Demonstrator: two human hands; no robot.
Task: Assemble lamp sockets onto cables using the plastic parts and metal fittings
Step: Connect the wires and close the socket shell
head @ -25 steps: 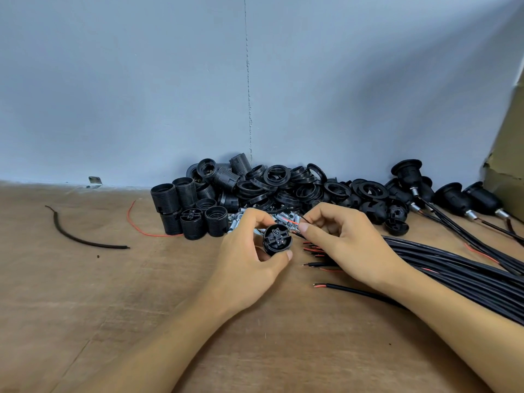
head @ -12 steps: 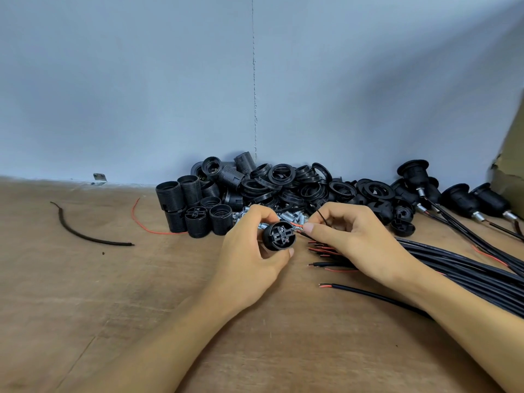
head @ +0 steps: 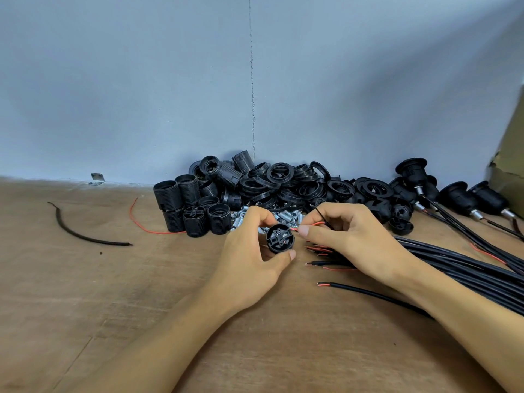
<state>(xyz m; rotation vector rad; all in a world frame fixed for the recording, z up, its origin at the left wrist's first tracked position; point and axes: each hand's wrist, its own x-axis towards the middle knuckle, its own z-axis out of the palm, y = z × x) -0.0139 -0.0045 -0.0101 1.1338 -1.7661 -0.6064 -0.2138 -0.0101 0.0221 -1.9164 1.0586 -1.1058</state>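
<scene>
I see my left hand (head: 249, 259) low over the bench (head: 113, 293), its fingers (head: 262, 216) and thumb curled round a black socket insert (head: 280, 239). The insert's open face with its terminals is turned up toward the camera. My right hand (head: 348, 239) sits just beside it and pinches a red wire (head: 315, 223) between thumb and forefinger. The bare tip of the wire touches the right rim of the insert. A thin black wire (head: 321, 215) sticks up between the right hand's fingers.

Behind the hands a small heap of silver metal fittings (head: 286, 215) lies on the bench. To the left of that heap stand threaded black socket shells (head: 195, 205), some upright and some stacked. A pile of black rings (head: 283, 180) lies against the blue wall (head: 170, 80).

A bundle of black cables (head: 459, 265) runs in from the right under my right forearm, with stripped red and black ends near the hands. At far right lie finished sockets (head: 411, 171) already on cables, next to a cardboard box (head: 510, 154). At left I see 1 loose piece of black cable (head: 79, 234) and 1 stray red strand (head: 136, 219).
</scene>
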